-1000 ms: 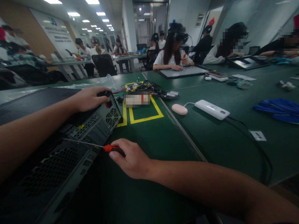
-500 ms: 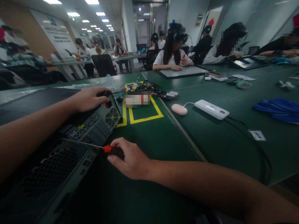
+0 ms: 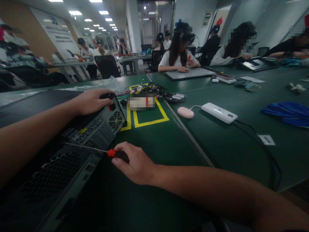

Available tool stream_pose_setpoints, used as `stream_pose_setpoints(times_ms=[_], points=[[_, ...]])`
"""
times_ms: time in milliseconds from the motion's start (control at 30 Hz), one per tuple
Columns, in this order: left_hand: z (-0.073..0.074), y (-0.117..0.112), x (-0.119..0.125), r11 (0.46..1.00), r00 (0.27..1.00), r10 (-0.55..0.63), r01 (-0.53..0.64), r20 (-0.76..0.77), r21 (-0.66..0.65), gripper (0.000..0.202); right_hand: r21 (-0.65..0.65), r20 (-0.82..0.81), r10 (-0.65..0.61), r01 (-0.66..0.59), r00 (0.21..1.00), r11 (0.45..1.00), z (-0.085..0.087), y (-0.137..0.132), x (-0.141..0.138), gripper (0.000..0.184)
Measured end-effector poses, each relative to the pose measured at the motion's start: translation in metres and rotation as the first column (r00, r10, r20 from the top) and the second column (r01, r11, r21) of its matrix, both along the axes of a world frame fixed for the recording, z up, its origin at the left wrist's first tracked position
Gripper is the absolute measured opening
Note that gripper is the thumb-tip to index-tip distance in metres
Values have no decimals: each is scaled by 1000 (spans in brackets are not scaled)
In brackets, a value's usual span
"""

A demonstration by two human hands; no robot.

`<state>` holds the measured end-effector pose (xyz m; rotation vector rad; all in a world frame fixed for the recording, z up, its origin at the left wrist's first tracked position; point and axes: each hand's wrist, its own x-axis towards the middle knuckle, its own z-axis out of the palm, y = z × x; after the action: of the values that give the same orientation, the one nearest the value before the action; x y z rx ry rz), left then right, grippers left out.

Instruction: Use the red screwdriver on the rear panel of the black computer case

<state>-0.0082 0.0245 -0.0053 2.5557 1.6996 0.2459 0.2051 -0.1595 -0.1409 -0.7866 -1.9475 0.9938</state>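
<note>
A black desktop computer case (image 3: 96,129) lies tilted at the left, with its rear panel and fan grille facing right. My left hand (image 3: 94,101) presses on its upper rear corner, the fingers curled over the edge. My right hand (image 3: 135,162) is closed around the dark handle of a screwdriver (image 3: 111,152) with a red collar. The screwdriver's long thin shaft points left across the case's rear edge. Its tip reaches dark parts of the case, and I cannot tell what it touches there.
Behind the case lies a bundle of cables (image 3: 154,90) near yellow tape (image 3: 152,122) on the green table (image 3: 154,145). To the right are a pink oval case (image 3: 185,112), a white power bank (image 3: 219,112) with a cord and a blue cloth (image 3: 287,111). Across the table a person (image 3: 178,54) handles a flat panel.
Both hands and the screwdriver stay almost in place. The right-hand fingers have shifted very slightly on the handle.
</note>
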Motion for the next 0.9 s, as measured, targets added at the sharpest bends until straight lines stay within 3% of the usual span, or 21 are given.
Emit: stream_pose_setpoints(times_ms=[900], points=[[4, -6, 5, 1000, 1000, 11, -11, -12, -16, 81, 112, -7, -42, 42, 999, 993, -1, 2, -2, 25]])
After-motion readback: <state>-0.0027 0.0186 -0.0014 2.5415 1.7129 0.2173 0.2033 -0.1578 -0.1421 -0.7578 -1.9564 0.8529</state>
